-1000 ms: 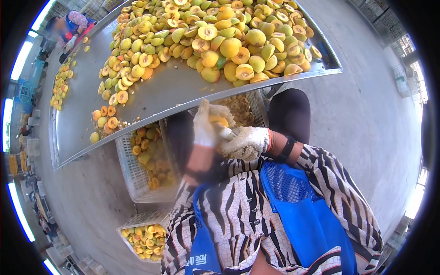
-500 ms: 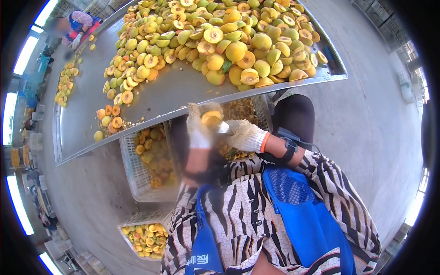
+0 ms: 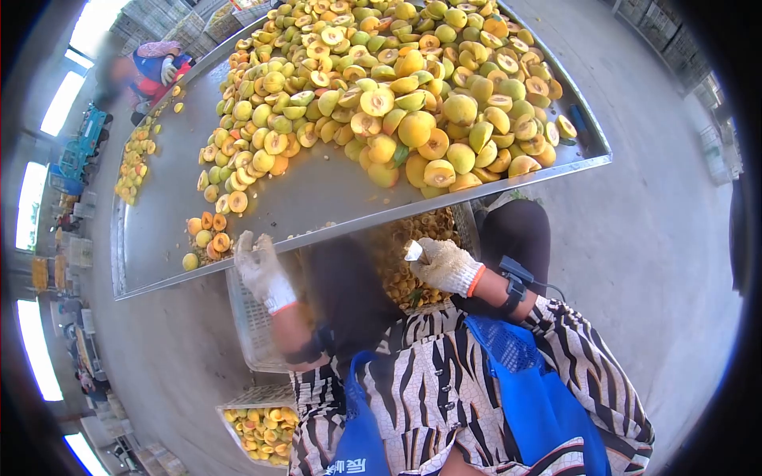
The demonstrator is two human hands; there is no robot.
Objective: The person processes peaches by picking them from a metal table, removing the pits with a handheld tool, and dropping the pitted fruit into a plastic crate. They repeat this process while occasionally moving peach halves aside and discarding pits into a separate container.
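Note:
My right hand (image 3: 444, 266), in a white knit glove, grips a small metal pitting tool (image 3: 413, 251) over a crate of peach pits (image 3: 413, 262). My left hand (image 3: 258, 266), also gloved, is out to the left above a white plastic crate (image 3: 250, 321), fingers spread and holding nothing. Just beyond it, several pitted orange peach halves (image 3: 208, 234) lie on the metal table (image 3: 317, 198). A large heap of yellow-green halved peaches (image 3: 397, 87) fills the far part of the table.
A lower crate of peach halves (image 3: 258, 428) stands on the concrete floor at the left. Another person (image 3: 155, 67) in blue and red works at the table's far end, by a smaller row of peaches (image 3: 135, 159).
My hands were together with a peach half in the left and the tool working in it. Now the left hand has swung out left and is empty; the right still holds the tool.

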